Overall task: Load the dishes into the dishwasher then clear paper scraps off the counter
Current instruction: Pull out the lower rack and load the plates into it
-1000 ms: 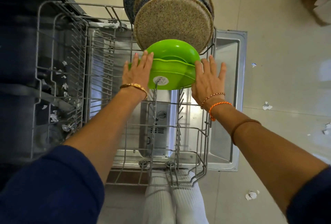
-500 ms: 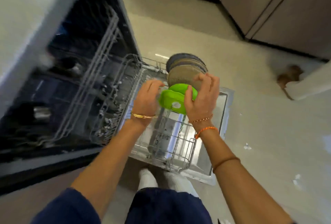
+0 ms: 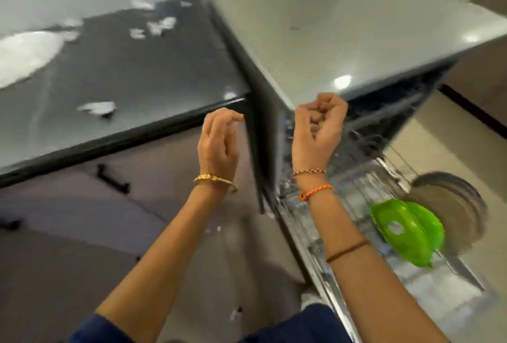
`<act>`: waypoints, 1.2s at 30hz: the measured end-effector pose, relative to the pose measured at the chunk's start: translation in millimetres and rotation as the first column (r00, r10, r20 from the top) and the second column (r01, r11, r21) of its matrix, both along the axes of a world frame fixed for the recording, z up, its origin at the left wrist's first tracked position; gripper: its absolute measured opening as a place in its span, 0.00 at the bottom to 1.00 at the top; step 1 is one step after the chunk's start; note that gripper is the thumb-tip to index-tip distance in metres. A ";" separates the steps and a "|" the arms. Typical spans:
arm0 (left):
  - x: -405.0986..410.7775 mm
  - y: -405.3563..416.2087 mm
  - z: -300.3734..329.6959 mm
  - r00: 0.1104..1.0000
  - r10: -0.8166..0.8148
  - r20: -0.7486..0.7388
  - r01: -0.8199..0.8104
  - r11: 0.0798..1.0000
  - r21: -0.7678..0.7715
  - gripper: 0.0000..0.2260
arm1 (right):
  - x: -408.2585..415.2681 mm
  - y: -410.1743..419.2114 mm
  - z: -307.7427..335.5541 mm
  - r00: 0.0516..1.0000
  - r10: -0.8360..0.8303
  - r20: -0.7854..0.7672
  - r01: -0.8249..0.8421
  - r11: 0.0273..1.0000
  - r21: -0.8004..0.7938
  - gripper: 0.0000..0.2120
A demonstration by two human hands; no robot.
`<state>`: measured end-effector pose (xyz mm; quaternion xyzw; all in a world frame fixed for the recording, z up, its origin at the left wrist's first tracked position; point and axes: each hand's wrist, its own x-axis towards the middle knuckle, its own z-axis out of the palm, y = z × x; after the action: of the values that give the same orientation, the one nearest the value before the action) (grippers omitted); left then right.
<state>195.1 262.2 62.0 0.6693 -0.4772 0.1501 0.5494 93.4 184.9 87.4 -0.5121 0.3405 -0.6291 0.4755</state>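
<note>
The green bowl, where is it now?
The green bowl sits on its edge in the pulled-out dishwasher rack, low on the right of the head view, just in front of the stacked speckled plates.

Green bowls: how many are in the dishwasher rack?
2 green bowls, nested on edge in the lower rack: one in front, one behind, against the speckled plates. Blur may hide more.
</note>
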 end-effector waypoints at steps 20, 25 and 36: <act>293.9 193.3 33.8 0.320 0.164 -0.933 -0.613 0.787 -0.072 0.11 | 347.8 126.0 48.7 0.456 0.558 0.693 -0.774 -0.136 0.619 0.31; 384.6 162.4 42.2 0.209 0.057 -0.976 -0.539 0.839 -0.067 0.13 | 440.8 127.7 38.6 0.412 0.666 0.622 -0.727 -0.171 0.665 0.33; 502.5 158.5 52.3 -0.005 -0.204 -0.979 -0.507 0.844 -0.174 0.28 | 557.6 128.4 18.9 0.545 0.629 0.554 -0.753 0.077 0.654 0.19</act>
<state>697.5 420.7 114.4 0.4605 0.1854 -0.1850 0.8481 651.0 313.3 106.3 -0.2633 0.2839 -0.1014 0.9164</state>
